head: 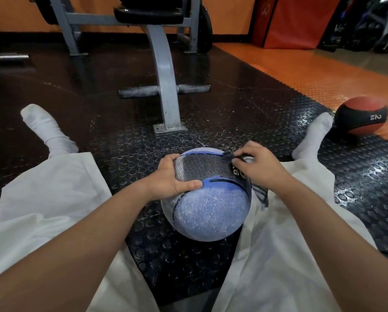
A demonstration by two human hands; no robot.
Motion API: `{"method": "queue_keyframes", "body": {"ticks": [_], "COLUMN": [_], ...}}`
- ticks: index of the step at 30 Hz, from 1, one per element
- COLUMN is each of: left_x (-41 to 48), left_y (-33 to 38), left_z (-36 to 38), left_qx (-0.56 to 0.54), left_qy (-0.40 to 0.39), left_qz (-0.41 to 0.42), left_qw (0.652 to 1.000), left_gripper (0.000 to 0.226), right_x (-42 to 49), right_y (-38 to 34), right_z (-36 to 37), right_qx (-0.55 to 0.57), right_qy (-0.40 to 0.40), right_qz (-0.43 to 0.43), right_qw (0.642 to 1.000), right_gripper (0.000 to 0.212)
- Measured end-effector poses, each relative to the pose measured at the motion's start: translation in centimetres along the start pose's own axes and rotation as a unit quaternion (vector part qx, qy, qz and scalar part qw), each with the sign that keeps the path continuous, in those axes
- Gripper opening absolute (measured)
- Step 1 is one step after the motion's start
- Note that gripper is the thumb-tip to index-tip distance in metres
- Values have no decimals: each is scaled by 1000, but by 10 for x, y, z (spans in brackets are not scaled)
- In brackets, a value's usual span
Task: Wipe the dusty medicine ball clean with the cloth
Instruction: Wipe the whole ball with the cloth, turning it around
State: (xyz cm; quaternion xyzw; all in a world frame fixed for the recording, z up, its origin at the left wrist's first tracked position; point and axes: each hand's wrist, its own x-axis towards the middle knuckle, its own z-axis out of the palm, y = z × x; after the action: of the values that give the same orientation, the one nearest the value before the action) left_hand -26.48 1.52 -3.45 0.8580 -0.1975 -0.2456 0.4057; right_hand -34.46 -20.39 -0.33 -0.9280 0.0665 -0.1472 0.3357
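While the left hand (172, 174) clamps the upper left of the blue ball (211, 208), fingers curled over the top and thumb laid across the front, the right hand (256, 165) pinches a dark cloth (261, 195) against the ball's upper right. The cloth's loose end hangs down the ball's right side. The left-hand grip is probably there to stop the ball rolling or turning under the rubbing; the pinch bunches the cloth into a small pad for working one spot. The ball sits on the floor between the person's spread legs, near the body, so both arms reach it without stretching. White dust covers most of the blue panels. The dark mesh band is paler at its left end and darker toward the cloth, so the wiping looks only partly done.

White trousers (53, 199) and white socks flank the ball. The floor here is a black rubber mat (143, 143) with raised round studs, glossy in places, which should give the ball some grip. Ahead stands a grey metal bench frame (166, 86) with a padded foot bar. To the right, a red and black ball (361, 118) marked 2 kg rests at the mat's edge, beside an orange floor strip (301, 70). At the back are an orange wall and a red pad (296, 21).
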Motion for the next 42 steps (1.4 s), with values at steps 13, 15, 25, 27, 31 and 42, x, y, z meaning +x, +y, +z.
{"method": "queue_keyframes", "body": {"ticks": [13, 15, 25, 27, 31, 42], "left_x": [-7, -5, -2, 0, 3, 2], "left_y": [7, 5, 9, 6, 2, 5], "left_z": [14, 13, 14, 9, 5, 12], "left_qx": [85, 77, 94, 85, 62, 91], "left_qy": [-7, -4, -14, -14, -14, -11], "left_qz": [29, 32, 24, 18, 17, 28], "left_qw": [996, 997, 995, 996, 998, 995], "left_gripper": [132, 131, 137, 138, 131, 133], "right_x": [24, 12, 37, 38, 26, 57], "right_y": [-64, -64, -68, -71, -72, -72], "right_z": [32, 30, 35, 40, 37, 45], "right_qx": [-176, -170, -200, -213, -193, -239], "right_qy": [-105, -103, -136, -132, -145, -153], "right_qz": [-151, -182, -108, -104, -131, -80], "right_qw": [967, 963, 964, 962, 962, 956], "right_gripper": [25, 22, 25, 26, 23, 24]}}
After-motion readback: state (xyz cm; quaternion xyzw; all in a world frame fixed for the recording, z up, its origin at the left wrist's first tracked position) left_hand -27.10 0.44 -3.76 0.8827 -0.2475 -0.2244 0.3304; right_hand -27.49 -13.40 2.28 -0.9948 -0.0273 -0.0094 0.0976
